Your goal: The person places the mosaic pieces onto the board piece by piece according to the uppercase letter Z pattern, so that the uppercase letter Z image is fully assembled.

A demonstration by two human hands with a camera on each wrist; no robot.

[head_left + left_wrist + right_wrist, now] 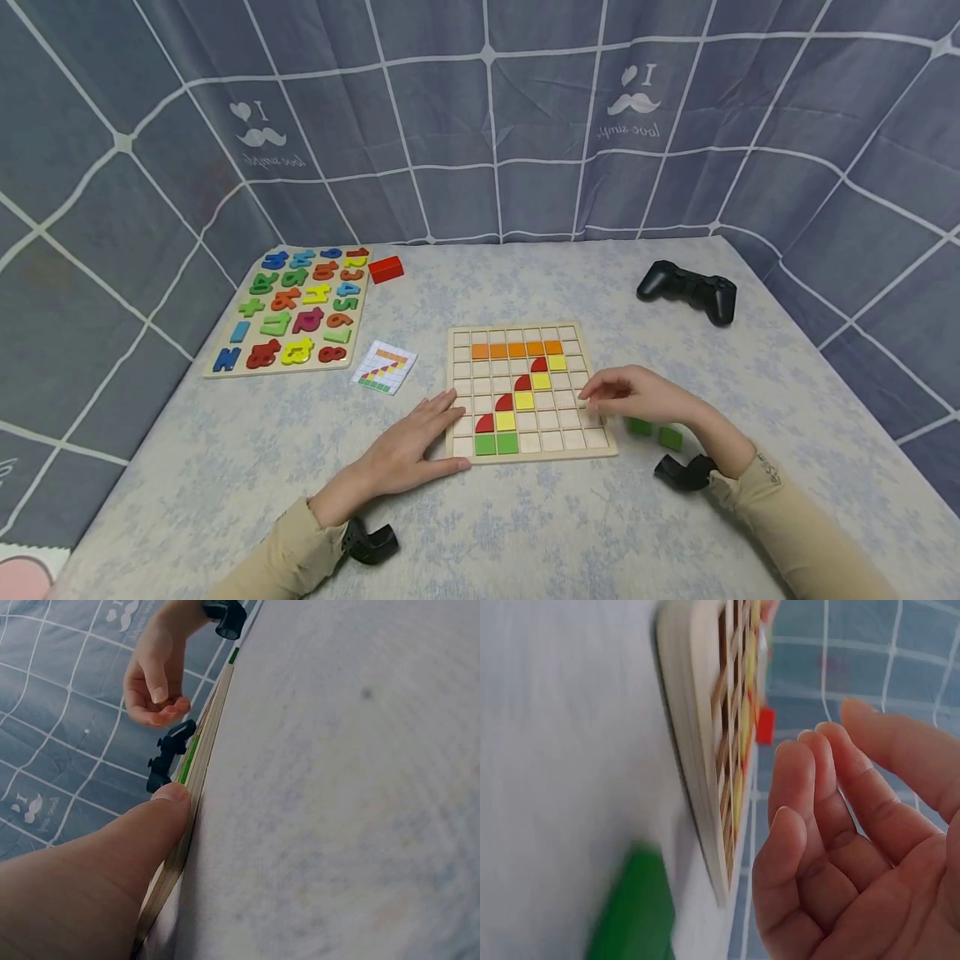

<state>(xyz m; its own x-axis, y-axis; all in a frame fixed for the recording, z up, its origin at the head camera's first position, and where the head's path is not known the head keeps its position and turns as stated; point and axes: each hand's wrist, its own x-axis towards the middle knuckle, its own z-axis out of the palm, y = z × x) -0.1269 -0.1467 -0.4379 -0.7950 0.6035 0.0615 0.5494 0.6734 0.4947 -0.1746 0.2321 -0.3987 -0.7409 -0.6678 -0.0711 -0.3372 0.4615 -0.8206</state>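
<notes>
A wooden grid board (551, 442) lies mid-table, bearing an orange row, a diagonal of red quarter-round and yellow square tiles, and two green square tiles (497, 443) at its near left. My left hand (405, 446) rests against the board's left side, fingers on the edge and thumb at the near corner. In the left wrist view the thumb (161, 825) touches the rim. My right hand (637, 393) hovers by the board's right edge; in the right wrist view its fingers (791, 780) curve loosely around nothing. Beneath it lie green blocks (671, 437).
Left of the board is a pattern card (384, 367). Behind that are a number puzzle board (341, 364) and a red block (386, 269). A black game controller (686, 290) lies at the back right. Patterned curtains (532, 108) hang behind the table.
</notes>
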